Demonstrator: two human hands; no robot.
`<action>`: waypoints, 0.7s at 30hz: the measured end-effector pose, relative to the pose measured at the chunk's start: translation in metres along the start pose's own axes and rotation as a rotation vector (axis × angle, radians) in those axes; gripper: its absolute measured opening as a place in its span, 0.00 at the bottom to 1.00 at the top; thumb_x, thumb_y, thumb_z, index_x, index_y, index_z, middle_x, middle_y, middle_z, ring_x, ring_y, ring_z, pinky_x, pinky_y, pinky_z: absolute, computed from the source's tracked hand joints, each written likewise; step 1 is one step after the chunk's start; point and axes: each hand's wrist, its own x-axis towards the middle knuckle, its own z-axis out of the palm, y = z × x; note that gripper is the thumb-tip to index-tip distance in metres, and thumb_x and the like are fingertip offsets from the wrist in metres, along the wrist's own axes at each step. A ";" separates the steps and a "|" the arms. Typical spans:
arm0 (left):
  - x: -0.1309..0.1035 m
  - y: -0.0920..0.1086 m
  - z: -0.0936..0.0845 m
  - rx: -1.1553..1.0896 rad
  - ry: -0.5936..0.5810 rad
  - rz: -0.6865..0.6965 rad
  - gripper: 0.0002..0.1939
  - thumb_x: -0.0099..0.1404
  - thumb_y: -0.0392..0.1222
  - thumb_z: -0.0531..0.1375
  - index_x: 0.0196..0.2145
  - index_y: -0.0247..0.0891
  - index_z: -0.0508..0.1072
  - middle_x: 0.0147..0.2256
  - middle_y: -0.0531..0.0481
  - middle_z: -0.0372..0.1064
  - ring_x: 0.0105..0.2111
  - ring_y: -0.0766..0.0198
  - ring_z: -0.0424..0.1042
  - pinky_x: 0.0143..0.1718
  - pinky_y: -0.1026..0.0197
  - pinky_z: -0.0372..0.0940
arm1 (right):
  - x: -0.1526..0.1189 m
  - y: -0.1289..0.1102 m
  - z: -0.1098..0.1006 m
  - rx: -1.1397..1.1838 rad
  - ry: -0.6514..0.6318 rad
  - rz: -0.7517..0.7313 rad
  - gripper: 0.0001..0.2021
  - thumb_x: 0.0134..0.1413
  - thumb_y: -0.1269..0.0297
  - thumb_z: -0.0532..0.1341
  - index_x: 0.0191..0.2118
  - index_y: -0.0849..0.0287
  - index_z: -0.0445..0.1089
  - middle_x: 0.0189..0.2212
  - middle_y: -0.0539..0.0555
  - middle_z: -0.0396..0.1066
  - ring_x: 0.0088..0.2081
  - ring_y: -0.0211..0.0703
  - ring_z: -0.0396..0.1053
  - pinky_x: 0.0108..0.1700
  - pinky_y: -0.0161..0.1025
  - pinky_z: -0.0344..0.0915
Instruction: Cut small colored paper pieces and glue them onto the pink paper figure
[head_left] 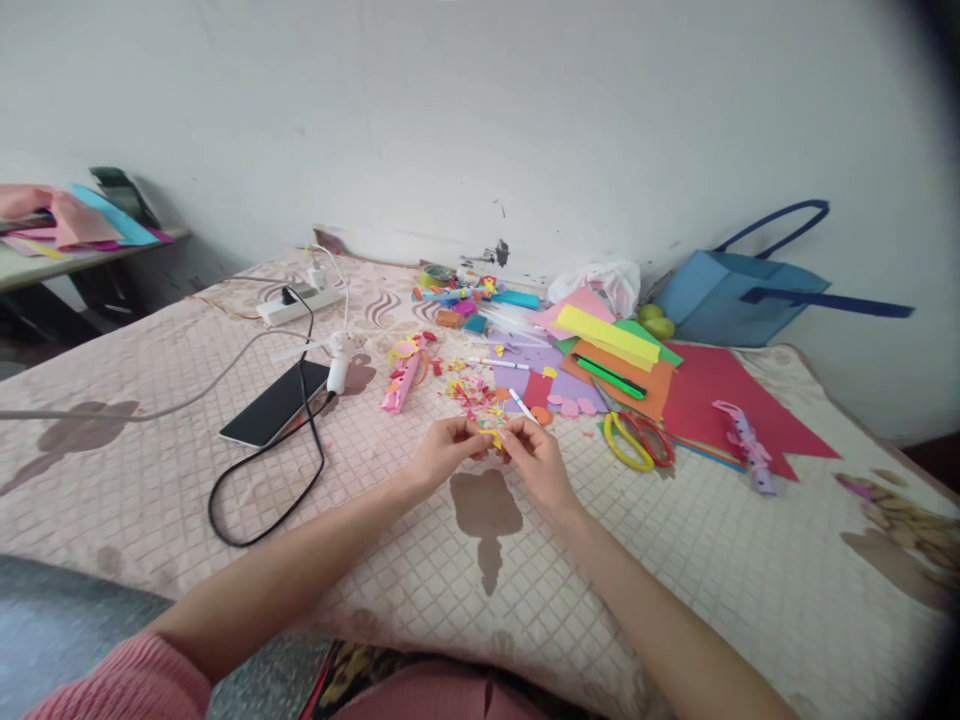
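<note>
Between my two hands is a small yellow paper piece, pinched at both sides. My left hand grips its left end with thumb and fingertips. From the other side, my right hand pinches the right end. Just beyond the fingers lies a pile of tiny coloured paper scraps. A white marker rests close to my right fingertips, and another white marker lies farther back. Scissors with yellow and red handles sit to the right. A pink rolled paper craft stands off to the left.
Coloured sheets spread over the right side, topped by a green cutter or pen. A purple paper roll lies farther right, a blue bag behind. On the left are a black phone, a looping cable and a power strip.
</note>
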 end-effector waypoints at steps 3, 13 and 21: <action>0.000 0.000 0.000 -0.046 0.001 -0.025 0.14 0.51 0.46 0.65 0.24 0.33 0.68 0.22 0.52 0.68 0.23 0.70 0.65 0.29 0.66 0.60 | -0.001 -0.003 0.001 0.053 -0.021 0.016 0.11 0.55 0.57 0.57 0.27 0.57 0.65 0.23 0.48 0.63 0.25 0.37 0.62 0.27 0.34 0.61; 0.000 0.000 -0.001 -0.005 0.008 0.011 0.13 0.52 0.45 0.64 0.24 0.33 0.66 0.21 0.53 0.67 0.23 0.70 0.64 0.28 0.66 0.59 | 0.001 -0.002 0.000 0.041 -0.032 0.028 0.11 0.52 0.56 0.59 0.28 0.58 0.66 0.22 0.48 0.64 0.24 0.36 0.63 0.26 0.34 0.62; 0.001 -0.002 -0.003 0.070 -0.003 0.043 0.12 0.51 0.44 0.64 0.23 0.33 0.68 0.20 0.54 0.66 0.23 0.70 0.63 0.26 0.66 0.57 | 0.005 0.000 -0.007 0.014 -0.161 0.085 0.10 0.51 0.57 0.61 0.27 0.58 0.65 0.20 0.47 0.64 0.23 0.36 0.63 0.26 0.34 0.61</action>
